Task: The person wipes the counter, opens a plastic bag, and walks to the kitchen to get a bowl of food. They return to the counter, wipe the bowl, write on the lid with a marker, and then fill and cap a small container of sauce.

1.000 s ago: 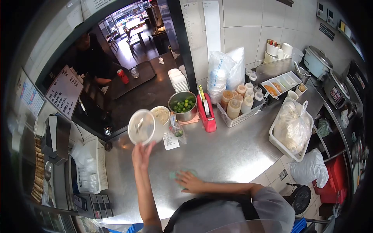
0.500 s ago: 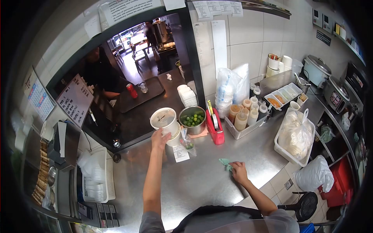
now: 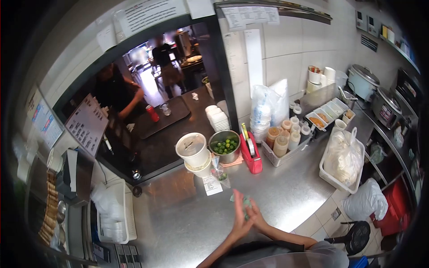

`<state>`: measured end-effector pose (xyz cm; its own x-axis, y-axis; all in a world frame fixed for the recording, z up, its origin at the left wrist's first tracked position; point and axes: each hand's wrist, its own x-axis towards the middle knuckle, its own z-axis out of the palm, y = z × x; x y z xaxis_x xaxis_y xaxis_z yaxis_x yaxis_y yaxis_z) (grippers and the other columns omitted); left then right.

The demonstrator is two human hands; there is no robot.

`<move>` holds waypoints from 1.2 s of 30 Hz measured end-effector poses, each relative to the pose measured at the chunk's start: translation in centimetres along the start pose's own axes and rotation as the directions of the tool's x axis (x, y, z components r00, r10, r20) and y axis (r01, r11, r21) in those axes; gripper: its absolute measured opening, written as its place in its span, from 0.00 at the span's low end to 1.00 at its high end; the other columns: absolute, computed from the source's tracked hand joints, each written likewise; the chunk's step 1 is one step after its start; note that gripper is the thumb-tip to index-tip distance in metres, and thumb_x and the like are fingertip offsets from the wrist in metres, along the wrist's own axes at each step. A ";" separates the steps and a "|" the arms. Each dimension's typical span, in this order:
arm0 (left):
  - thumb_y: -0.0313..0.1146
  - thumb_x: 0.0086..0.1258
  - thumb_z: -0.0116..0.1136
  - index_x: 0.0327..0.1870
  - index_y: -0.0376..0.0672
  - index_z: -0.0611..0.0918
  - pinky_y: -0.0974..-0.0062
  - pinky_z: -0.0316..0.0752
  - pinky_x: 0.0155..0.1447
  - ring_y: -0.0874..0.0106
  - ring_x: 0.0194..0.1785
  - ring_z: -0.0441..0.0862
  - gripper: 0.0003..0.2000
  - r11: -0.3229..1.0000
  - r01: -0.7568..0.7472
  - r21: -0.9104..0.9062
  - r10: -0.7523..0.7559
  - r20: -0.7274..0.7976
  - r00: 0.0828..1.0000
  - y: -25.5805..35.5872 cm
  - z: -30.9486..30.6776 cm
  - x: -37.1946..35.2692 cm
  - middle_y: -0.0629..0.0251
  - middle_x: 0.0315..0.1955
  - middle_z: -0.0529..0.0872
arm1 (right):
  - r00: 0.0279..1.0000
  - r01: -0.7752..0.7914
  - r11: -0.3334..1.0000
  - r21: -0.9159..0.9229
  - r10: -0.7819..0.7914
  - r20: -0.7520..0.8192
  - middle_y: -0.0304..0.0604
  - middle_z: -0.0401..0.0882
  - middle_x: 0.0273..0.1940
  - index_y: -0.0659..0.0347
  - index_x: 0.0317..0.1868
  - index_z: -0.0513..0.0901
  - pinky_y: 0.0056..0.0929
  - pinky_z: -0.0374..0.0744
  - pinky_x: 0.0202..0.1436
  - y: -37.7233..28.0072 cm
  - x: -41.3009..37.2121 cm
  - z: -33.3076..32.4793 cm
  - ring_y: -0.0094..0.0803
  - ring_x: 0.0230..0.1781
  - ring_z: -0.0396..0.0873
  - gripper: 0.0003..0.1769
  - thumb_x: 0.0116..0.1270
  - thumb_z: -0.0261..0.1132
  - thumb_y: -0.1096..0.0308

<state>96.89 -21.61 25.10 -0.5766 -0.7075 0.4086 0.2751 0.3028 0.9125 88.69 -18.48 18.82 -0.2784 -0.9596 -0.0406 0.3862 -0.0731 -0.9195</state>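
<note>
The person's left hand [image 3: 240,225] and right hand [image 3: 259,221] met above the near part of a stainless-steel counter [image 3: 174,219], with a crumpled pale green cloth [image 3: 246,203] caught between them. The left fingers were straight and lay close together, pointing away from the body; how the right fingers were bent could not be told, as blur and the other hand obscured them.

The counter's bare metal shone brightly toward its right edge. Along its back stood two white tubs, the lidded upper one [image 3: 191,146] stacked on the lower one [image 3: 202,169], with a printed receipt [image 3: 213,186] in front. Beside them were a clear bag [image 3: 221,175] with something green inside, a steel pot [image 3: 228,158] of limes [image 3: 223,145], a red tape dispenser [image 3: 254,164] and a white basket [image 3: 273,156] of squeeze bottles [image 3: 280,146]. Farther right, a knotted plastic bag [image 3: 343,156] filled another white basket [image 3: 332,181].

Beyond the serving hatch, a red can [image 3: 152,113] stood on a dark tray [image 3: 172,117], and two other people were visible. Pale tiles covered the wall [image 3: 288,44], two cookers sat in the right corner, and a black stool [image 3: 358,236] stood on the tiled floor
</note>
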 end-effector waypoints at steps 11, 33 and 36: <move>0.27 0.67 0.50 0.68 0.47 0.50 0.68 0.74 0.51 0.58 0.58 0.72 0.31 0.902 0.304 -0.305 -0.373 -0.200 0.906 4.5 -5.8 -1.8 0.53 0.62 0.62 | 0.890 0.384 0.099 -0.918 -0.303 0.340 0.51 0.65 0.56 0.45 0.62 0.67 0.44 0.65 0.56 -8.2 3.0 -4.2 0.45 0.56 0.66 0.31 0.58 0.64 0.61; 0.32 0.69 0.51 0.44 0.38 0.77 0.74 0.74 0.46 0.70 0.43 0.80 0.09 0.847 0.450 -0.285 -0.532 -0.464 0.708 -0.8 14.3 4.0 0.61 0.39 0.82 | -0.581 0.739 0.376 0.560 -0.067 0.811 0.31 0.65 0.21 0.50 0.27 0.66 0.24 0.64 0.21 -46.5 -2.4 -17.3 0.22 0.18 0.67 0.08 0.66 0.49 0.62; 0.33 0.69 0.51 0.44 0.38 0.77 0.75 0.74 0.46 0.71 0.43 0.80 0.10 0.854 0.457 -0.249 -0.520 -0.449 0.727 -0.4 17.1 5.4 0.61 0.39 0.82 | -0.581 0.714 0.458 0.530 -0.034 0.813 0.34 0.71 0.23 0.52 0.31 0.72 0.23 0.65 0.22 -49.0 -2.5 -21.2 0.25 0.20 0.71 0.08 0.61 0.57 0.59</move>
<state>80.55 -14.66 27.28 -0.2163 -0.9584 -0.1865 0.1634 -0.2238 0.9608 51.83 -6.74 55.66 0.8635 0.3395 0.3730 0.4441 -0.8623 -0.2432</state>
